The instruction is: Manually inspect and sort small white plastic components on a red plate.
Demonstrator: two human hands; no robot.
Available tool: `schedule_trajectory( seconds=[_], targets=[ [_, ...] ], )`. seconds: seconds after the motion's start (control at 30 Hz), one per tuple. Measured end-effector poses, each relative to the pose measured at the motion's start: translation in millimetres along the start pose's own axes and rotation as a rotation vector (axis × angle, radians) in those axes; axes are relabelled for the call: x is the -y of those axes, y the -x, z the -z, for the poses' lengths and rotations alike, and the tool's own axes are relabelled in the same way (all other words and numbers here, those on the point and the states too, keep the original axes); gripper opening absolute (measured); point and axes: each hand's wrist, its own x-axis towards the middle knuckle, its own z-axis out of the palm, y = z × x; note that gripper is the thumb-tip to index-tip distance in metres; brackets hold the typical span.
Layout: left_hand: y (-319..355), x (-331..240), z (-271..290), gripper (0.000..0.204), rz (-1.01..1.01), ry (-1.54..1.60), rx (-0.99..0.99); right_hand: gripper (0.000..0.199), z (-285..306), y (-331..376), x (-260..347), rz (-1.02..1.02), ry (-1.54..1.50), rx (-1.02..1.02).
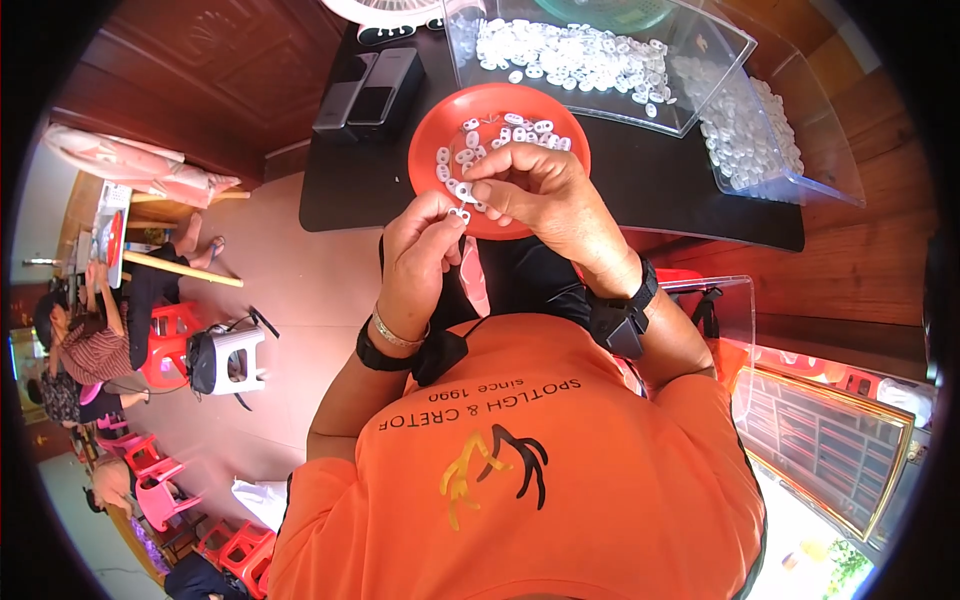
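Observation:
My left hand (422,245) is closed, thumb and forefinger pinching a small white two-holed plastic piece (459,214) by the near-left rim of a red round plate (428,120). Just above it, my right hand (545,195) pinches another small white oval piece (463,190) between thumb and fingertips. The two pieces are close together; whether they touch I cannot tell. Several similar white oval pieces (541,127) lie on the plate, along with a few thin metal-looking bits. My right hand hides part of the plate. A pink strip (474,280) hangs below the left fingers.
The plate sits on a black table (640,160). Behind it stands a clear bin (690,120) of white pieces; another clear bin (830,185) holds more at right. Two dark boxes (385,85) lie at left, near a fan (395,10). A person (95,335) sits far left near red stools (170,345).

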Motion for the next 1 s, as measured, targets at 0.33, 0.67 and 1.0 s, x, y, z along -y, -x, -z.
schedule_trajectory(
  seconds=[0.33, 0.67, 1.0],
  targets=[
    [1.6, 1.6, -4.1, 0.015, 0.022, 0.066, -0.003, 0.008, -4.3, 3.1, -1.0, -0.038, 0.054, -0.030],
    [1.8, 7.5, -1.9, 0.019, 0.004, 0.102, 0.017, 0.008, -4.7, 5.2, -6.3, -0.035, -0.017, 0.075],
    [4.7, 6.0, -0.8, 0.022, 0.052, 0.195, 0.045, 0.024, -10.0, 11.2, 2.4, 0.057, 0.151, 0.137]
  ],
)
